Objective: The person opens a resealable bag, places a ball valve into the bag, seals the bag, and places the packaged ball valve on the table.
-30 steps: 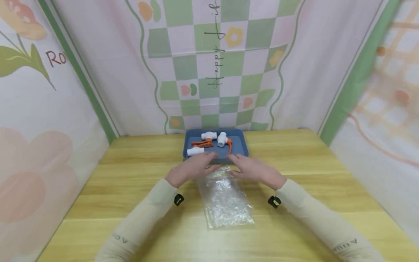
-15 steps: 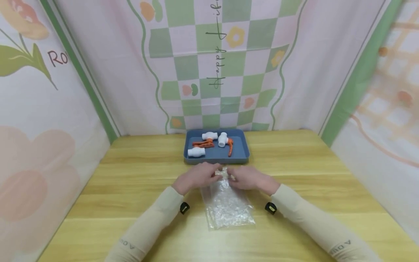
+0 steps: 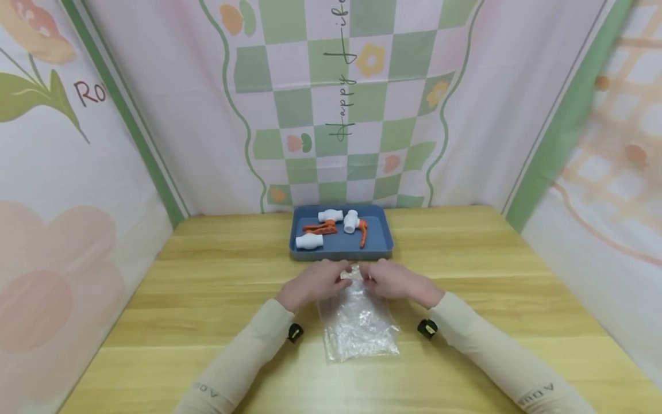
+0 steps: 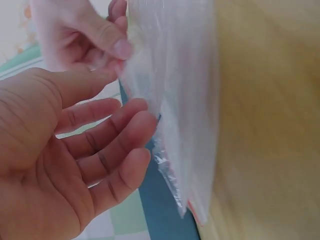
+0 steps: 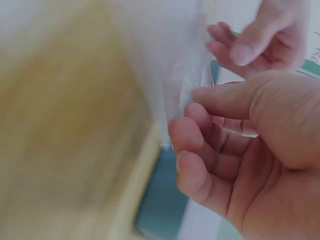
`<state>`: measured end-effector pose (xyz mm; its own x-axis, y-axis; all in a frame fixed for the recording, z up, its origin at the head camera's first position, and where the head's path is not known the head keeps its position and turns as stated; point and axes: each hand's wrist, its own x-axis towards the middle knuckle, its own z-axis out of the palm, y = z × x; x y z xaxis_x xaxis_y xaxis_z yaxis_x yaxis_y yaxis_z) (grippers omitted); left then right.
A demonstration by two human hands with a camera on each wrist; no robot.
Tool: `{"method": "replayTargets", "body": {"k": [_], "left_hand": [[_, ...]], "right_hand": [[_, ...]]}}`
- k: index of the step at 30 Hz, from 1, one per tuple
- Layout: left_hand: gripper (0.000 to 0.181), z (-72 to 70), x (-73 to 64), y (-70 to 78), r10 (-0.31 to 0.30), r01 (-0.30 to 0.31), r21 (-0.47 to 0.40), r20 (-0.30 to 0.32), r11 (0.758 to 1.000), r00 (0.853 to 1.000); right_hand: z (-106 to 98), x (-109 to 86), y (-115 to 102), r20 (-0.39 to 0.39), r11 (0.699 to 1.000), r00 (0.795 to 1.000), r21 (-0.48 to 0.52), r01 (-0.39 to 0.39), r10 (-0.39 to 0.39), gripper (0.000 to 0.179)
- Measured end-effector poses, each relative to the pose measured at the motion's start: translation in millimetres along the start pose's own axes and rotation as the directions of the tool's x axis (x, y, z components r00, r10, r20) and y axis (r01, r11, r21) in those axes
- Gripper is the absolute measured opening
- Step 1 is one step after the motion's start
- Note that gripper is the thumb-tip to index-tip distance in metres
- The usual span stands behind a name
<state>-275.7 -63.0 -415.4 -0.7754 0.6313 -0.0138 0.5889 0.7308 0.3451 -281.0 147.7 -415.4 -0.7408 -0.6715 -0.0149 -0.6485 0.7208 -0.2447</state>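
A clear plastic bag (image 3: 359,328) lies on the table, its top end raised between both hands. A thin red line shows at its edge in the left wrist view. My left hand (image 3: 318,282) pinches the bag's upper edge at the left; its other fingers are loosely bent and spread along the film (image 4: 185,100). At the right of the same edge, my right hand (image 3: 397,280) pinches the film with thumb and forefinger, the remaining fingers curled in, as the right wrist view (image 5: 235,150) shows. The two thumbs point toward each other.
Just beyond the hands stands a blue tray (image 3: 341,253). In it lie white plastic ball valves with orange levers: one valve (image 3: 331,215) at the back, another valve (image 3: 351,222) to its right and a third valve (image 3: 309,241) in front. A patterned curtain (image 3: 336,103) hangs behind the table.
Both hands have come back from the tray's front rim to the bag's top end and drawn closer together, taking hold of its edge. Valves and tray stay put.
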Motion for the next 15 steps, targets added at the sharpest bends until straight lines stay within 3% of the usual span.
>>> {"method": "replayTargets", "body": {"k": [7,11,15], "left_hand": [[0.022,-10.2,-1.1,6.3,-0.003,0.003,0.003,-0.043,1.0,0.999],[0.021,-17.7,-2.2,11.3,0.056,-0.056,0.0,-0.099,0.998,0.994],[0.025,-26.8,-5.2,13.9,0.124,-0.133,-0.061,-0.132,0.989,0.983]], "right_hand": [[-23.2,-3.4,-6.9,-0.054,1.0,0.999,0.03,0.007,-0.006,0.011],[-34.5,-5.7,-10.9,-0.097,0.998,0.994,0.025,0.051,-0.049,0.011],[-40.8,-6.0,-16.6,-0.176,0.991,0.976,0.014,0.132,-0.127,0.013]]}}
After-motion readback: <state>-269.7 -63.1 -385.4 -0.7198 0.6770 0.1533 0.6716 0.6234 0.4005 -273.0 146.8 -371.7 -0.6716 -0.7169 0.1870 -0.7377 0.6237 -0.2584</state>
